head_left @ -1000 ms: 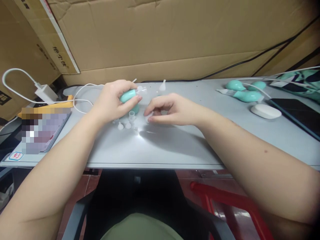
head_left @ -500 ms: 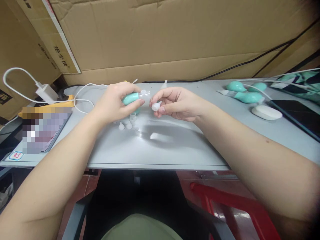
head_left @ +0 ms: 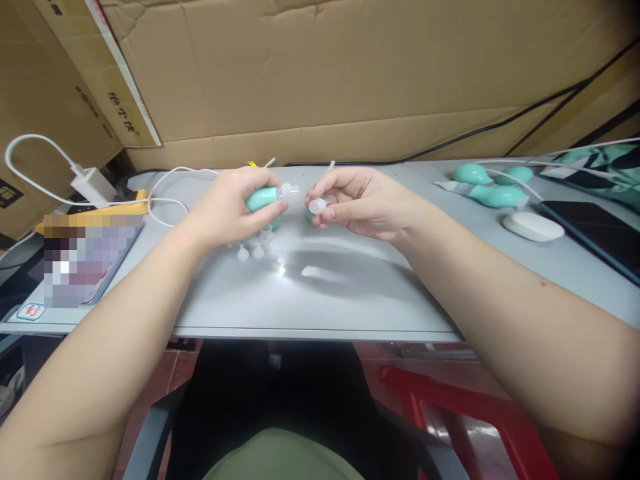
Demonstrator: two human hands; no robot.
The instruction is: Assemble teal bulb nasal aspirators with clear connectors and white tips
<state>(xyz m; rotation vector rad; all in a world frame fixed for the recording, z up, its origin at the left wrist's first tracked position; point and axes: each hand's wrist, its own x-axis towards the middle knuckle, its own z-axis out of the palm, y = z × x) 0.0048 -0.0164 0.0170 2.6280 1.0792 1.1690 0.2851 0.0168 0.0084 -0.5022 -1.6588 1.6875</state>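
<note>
Wrapped round a teal squeeze bulb [head_left: 262, 198] with a clear nozzle [head_left: 289, 190], my left hand [head_left: 227, 203] is closed and points the nozzle to the right. My right hand [head_left: 357, 203] pinches a small translucent white tip [head_left: 317, 207] between thumb and fingers, a short gap away from the nozzle. Below my left hand, small white tips [head_left: 243, 252] and a clear cup-shaped piece [head_left: 265, 233] stand on the grey table [head_left: 320, 307]. Behind the hands a thin white piece [head_left: 332, 166] sticks up, its lower part hidden by my right hand.
More teal bulbs [head_left: 497, 195] lie at the right, near a white oval case [head_left: 533, 226] and a dark tablet-like device [head_left: 595, 230]. A phone [head_left: 95, 260], white charger [head_left: 93, 185] and cable are at the left. Cardboard [head_left: 350, 80] stands along the back edge.
My right hand has shifted slightly right and up, turning the white tip so its round end faces me more. The left hand and bulb have barely moved.
</note>
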